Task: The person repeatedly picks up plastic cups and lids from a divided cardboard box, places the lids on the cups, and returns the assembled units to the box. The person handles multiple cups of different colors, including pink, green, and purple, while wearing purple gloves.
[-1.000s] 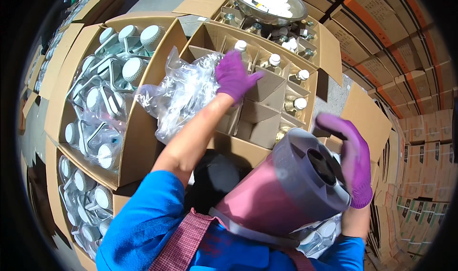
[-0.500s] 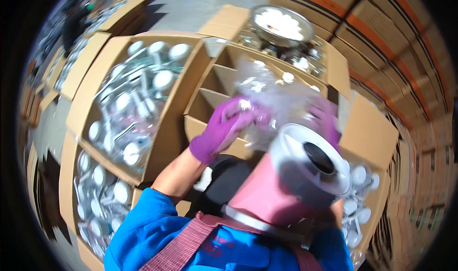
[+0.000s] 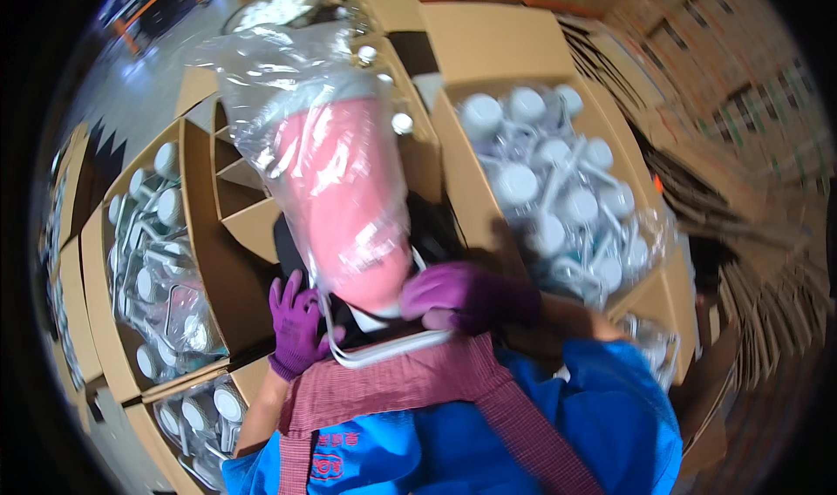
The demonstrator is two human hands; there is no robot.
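A large pink tumbler point(image 3: 336, 190) with a pale grey band leans against the front of me, its narrow end toward my body. A clear plastic bag point(image 3: 240, 85) covers its wide upper end and most of its side. A pale loop handle point(image 3: 392, 350) sticks out at the narrow end, in front of my apron. Gloved in purple, my right hand point(image 3: 471, 296) is closed at that end, by the handle; its fingertips are partly blurred. Beside the handle on the other side is my left hand point(image 3: 299, 325), fingers spread and thumb close to the loop.
Open cartons of bagged, white-capped handled items stand on the left point(image 3: 196, 233) and right point(image 3: 558, 181). Behind the tumbler is a carton with cardboard dividers point(image 3: 248, 177). A metal bowl of white pieces point(image 3: 275, 9) sits at the far left. Flattened cardboard point(image 3: 767, 312) is stacked at right.
My view has swung right. Both hands have come from the divided carton back toward my body. The bag now covers the tumbler, whose wide end points away instead of toward the upper right.
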